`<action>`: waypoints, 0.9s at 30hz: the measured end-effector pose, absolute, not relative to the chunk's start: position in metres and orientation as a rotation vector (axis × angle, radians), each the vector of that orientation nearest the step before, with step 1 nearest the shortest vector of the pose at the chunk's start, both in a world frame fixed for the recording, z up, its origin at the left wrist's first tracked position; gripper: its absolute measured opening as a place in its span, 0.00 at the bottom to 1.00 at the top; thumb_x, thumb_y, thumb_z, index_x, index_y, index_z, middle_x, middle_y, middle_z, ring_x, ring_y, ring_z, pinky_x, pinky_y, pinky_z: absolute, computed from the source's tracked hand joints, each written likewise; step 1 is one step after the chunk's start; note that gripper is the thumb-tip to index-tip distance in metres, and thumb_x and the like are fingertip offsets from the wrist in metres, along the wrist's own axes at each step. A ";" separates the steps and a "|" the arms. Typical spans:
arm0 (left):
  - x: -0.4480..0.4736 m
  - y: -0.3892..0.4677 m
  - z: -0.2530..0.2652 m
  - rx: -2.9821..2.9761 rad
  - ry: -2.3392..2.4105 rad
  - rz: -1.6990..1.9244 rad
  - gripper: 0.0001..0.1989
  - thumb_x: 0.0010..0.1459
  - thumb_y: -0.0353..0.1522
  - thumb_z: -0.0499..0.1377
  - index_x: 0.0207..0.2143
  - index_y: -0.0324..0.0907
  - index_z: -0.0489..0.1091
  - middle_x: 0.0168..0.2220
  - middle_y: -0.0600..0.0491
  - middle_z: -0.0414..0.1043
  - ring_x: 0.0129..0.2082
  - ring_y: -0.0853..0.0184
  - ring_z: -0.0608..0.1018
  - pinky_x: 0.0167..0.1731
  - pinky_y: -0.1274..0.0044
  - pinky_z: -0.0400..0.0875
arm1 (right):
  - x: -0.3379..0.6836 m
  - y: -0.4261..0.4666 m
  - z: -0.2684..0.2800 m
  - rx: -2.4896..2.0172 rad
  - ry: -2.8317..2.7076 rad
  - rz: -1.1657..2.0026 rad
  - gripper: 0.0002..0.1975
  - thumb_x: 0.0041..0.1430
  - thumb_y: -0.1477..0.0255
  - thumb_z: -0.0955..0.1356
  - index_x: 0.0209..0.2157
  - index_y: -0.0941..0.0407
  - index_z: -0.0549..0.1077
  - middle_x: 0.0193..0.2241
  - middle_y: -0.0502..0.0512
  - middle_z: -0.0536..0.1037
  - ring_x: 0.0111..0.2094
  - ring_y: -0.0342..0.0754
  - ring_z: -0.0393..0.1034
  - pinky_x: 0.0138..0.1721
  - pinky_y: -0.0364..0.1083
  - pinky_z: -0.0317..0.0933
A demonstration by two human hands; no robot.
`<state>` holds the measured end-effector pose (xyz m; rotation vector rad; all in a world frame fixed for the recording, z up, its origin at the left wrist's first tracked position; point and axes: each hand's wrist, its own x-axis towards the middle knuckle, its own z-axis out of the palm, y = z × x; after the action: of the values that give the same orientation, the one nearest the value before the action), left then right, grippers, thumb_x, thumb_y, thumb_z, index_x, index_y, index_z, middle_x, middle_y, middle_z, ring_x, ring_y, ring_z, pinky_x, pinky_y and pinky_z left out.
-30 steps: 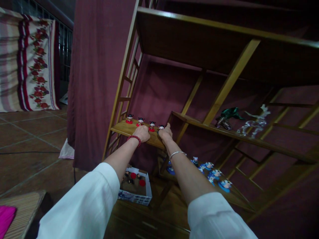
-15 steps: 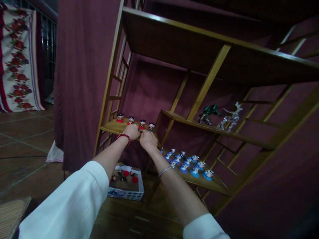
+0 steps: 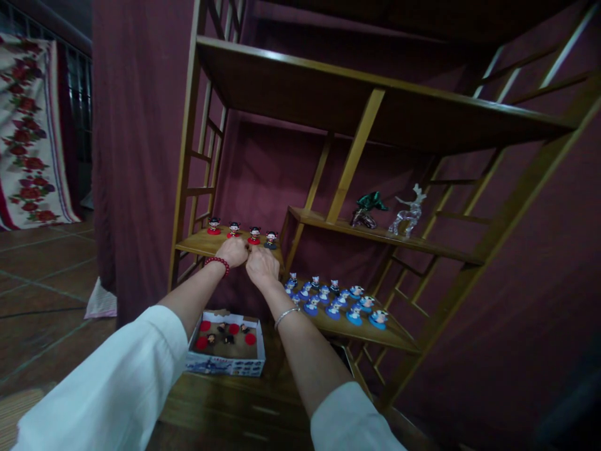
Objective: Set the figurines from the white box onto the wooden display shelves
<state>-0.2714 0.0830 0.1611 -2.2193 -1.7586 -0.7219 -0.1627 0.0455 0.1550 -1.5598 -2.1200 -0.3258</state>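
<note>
My left hand [image 3: 233, 252], a red bead bracelet on its wrist, is closed at the front edge of the upper left shelf [image 3: 192, 242]. Right beside it is my right hand [image 3: 263, 267], wearing a silver bangle, its fingers also curled in. Between the fingertips shows a small dark spot; what they hold, if anything, is hidden. Just behind the hands, several black-haired figurines [image 3: 254, 235] stand in a row, mostly on red bases; the rightmost figurine [image 3: 271, 239] has a dark base.
An open cardboard box [image 3: 261, 351] below holds loose figurine heads and red discs. Several blue and purple figurines [image 3: 323, 293] stand on the lower right shelf [image 3: 394, 338]. A clear deer ornament [image 3: 406, 219] and a green-topped ornament [image 3: 369, 210] share the shelf above.
The view has shifted, so the shelf and both hands appear further left, and more of the box and lower figurines shows. Both hands stay together at the shelf edge, fingers closed.
</note>
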 end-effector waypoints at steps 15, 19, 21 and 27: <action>-0.272 0.077 0.165 -2.085 -1.929 -0.704 0.18 0.49 0.26 0.47 0.40 0.40 0.71 0.39 0.46 0.73 0.41 0.65 0.73 0.40 0.79 0.65 | -0.160 0.062 0.171 -1.627 -2.265 -0.042 0.22 0.55 0.74 0.55 0.52 0.58 0.60 0.53 0.57 0.63 0.54 0.52 0.54 0.51 0.51 0.50; -0.289 0.072 0.168 -2.025 -1.983 -0.671 0.17 0.50 0.27 0.47 0.40 0.39 0.72 0.40 0.46 0.72 0.42 0.65 0.72 0.43 0.79 0.63 | -0.157 0.070 0.172 -1.562 -2.376 -0.010 0.24 0.57 0.72 0.53 0.57 0.57 0.53 0.58 0.54 0.54 0.58 0.50 0.48 0.55 0.51 0.45; -0.303 0.069 0.169 -2.019 -1.985 -0.630 0.17 0.52 0.28 0.46 0.40 0.39 0.71 0.41 0.46 0.72 0.44 0.65 0.71 0.46 0.77 0.60 | -0.156 0.076 0.173 -1.524 -2.443 0.038 0.25 0.59 0.69 0.51 0.58 0.59 0.50 0.60 0.54 0.48 0.59 0.47 0.43 0.57 0.49 0.41; -0.332 0.072 0.173 -2.087 -1.984 -0.445 0.18 0.57 0.36 0.43 0.41 0.40 0.69 0.47 0.46 0.68 0.51 0.60 0.64 0.51 0.67 0.50 | -0.166 0.089 0.177 -1.397 -2.579 0.137 0.28 0.61 0.64 0.49 0.59 0.63 0.46 0.61 0.58 0.42 0.61 0.45 0.34 0.58 0.46 0.34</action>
<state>-0.3325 0.0718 0.1731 -2.0870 -1.9836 -0.4448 -0.1663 0.0887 0.1768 -1.3969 -2.5788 0.1370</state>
